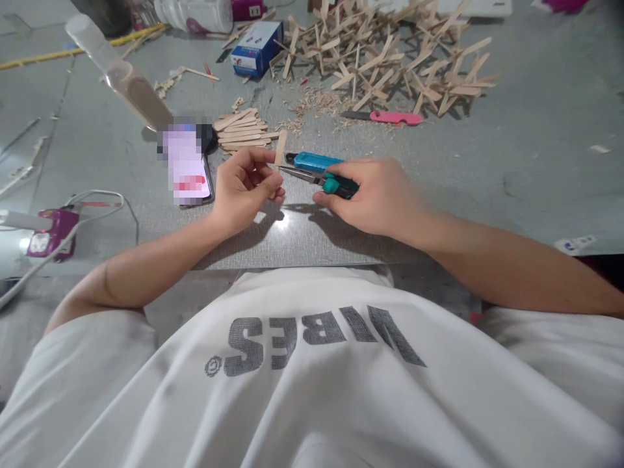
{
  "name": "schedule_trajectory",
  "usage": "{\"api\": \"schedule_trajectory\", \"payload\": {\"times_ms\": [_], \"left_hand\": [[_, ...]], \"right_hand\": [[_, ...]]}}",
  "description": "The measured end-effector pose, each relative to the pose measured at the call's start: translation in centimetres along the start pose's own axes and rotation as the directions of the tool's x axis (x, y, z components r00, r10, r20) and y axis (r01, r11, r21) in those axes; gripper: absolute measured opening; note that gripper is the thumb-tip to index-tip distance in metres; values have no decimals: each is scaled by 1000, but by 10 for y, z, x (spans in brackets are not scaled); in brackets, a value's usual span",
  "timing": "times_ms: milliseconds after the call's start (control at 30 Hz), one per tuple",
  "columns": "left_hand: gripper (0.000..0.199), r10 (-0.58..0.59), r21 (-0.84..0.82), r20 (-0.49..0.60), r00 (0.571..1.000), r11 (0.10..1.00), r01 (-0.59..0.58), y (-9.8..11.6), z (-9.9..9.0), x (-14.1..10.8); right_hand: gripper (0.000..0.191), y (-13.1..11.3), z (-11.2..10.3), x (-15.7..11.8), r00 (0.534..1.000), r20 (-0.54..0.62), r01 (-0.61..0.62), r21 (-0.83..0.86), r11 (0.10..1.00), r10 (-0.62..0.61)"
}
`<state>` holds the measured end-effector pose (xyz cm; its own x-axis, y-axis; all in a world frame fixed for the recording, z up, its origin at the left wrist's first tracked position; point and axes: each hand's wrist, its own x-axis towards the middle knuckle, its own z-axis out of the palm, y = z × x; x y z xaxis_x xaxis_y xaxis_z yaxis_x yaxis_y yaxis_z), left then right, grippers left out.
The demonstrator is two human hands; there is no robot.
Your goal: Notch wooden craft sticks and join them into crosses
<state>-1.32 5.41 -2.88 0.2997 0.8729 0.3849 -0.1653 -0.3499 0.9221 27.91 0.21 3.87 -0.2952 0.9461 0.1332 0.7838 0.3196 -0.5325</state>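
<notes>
Between its thumb and fingers my left hand (247,188) holds a wooden stick (281,149) that points up and away. My right hand (373,195) is wrapped round the green and black handles of long-nose pliers (307,175); their tips meet the stick near my left thumb. Whether the jaws are closed on it is too small to tell. Just beyond the pliers lies a blue cutter (316,162). A small pile of flat wooden sticks (244,131) rests past my left hand, beside a phone (188,169).
At the back stands a large heap of crossed wooden sticks (375,65), with wood shavings (322,104) and a pink-handled knife (394,117) before it. A blue box (257,49), a bottle (136,94) and a purple plug adapter with cables (53,234) are farther left.
</notes>
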Motion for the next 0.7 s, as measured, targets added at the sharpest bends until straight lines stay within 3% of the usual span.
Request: {"api": "schedule_trajectory", "payload": {"times_ms": [467,600,700], "left_hand": [[55,84,48,25,996,995,-85,-9,-1,0],[35,141,242,23,990,960,-143,-4,-3,-1],[23,254,417,76,964,870,-262,2,-7,0]], "right_hand": [[31,-6,-2,-1,999,15,-35,23,999,35],[32,-5,-6,3,991,124,-75,166,983,55],[44,1,-10,8,960,275,-153,354,923,54]]}}
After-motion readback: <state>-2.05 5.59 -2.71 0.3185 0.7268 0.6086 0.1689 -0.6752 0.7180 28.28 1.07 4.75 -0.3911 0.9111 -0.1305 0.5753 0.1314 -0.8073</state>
